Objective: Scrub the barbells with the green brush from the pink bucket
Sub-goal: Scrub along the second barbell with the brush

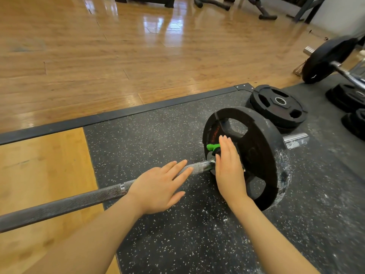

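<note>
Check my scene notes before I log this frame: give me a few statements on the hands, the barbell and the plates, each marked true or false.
1. The left hand lies flat over the barbell shaft. True.
2. The right hand grips a green brush. False: its fingers are straight, against the mounted plate.
3. Loose plates lie flat on the mat. True.
4. A pink bucket stands beside the barbell. False: none is in view.
</note>
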Tool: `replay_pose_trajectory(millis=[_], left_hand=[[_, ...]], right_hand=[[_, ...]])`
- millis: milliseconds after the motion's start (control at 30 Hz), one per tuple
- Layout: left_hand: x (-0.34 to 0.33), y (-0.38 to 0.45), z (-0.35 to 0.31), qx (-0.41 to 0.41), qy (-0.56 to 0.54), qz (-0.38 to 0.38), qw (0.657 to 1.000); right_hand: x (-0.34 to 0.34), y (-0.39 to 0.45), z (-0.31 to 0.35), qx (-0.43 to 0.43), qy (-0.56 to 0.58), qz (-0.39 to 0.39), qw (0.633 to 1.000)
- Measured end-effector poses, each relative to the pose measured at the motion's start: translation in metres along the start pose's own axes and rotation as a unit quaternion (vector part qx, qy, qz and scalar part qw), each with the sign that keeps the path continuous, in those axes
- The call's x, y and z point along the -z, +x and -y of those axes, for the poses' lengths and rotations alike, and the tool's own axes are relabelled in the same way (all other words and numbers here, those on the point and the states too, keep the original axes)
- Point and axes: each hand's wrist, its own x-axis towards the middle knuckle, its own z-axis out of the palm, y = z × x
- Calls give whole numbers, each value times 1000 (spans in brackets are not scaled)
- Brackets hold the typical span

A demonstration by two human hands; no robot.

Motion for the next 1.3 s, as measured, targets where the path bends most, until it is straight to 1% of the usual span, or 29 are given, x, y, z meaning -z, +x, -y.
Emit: replay_pose_trajectory(millis=[33, 100, 200, 233, 333, 533, 667, 767, 900, 1033, 1133, 1233, 1300], left_hand=[[0, 0, 0, 0, 0, -1, 1000], [0, 0, 0, 0, -2, -3, 1000], [-1, 0, 0, -1, 2, -6, 1000], [-2, 0, 0, -2, 2, -6, 1000], [-3, 1, 0, -2, 10, -4, 1000], [-4, 2, 2, -1, 11, 3, 1000], [-1, 2, 1, 4, 4, -4, 1000], [-1, 1, -1, 3, 7, -7, 1000], [0, 1, -2, 0, 12, -7, 1000], [-1, 1, -1, 0, 13, -4, 1000], [-2, 2, 0, 2, 6, 2, 1000], [-1, 2, 1, 2, 1, 5, 1000], [-1, 2, 2, 2, -2, 5, 1000]], right_hand=[[-1, -3, -3, 9, -16, -11, 1000], [-3, -13, -9, -9, 3, -26, 1000], [-8, -29, -14, 64, -53, -24, 996], [-7, -28, -13, 66, -45, -26, 997], [-3, -14, -9, 57, -36, -12, 998], [2, 6, -15, 105, -59, 38, 992], [3, -16, -23, 129, -73, 27, 989], [6, -31, -26, 132, -74, 16, 988], [5, -15, -21, 117, -65, 29, 991], [4, 26, -10, 78, -36, 83, 993], [6, 51, -5, 86, -57, 176, 979], [9, 63, -3, 73, -90, 248, 962], [9, 63, -3, 78, -89, 249, 961]])
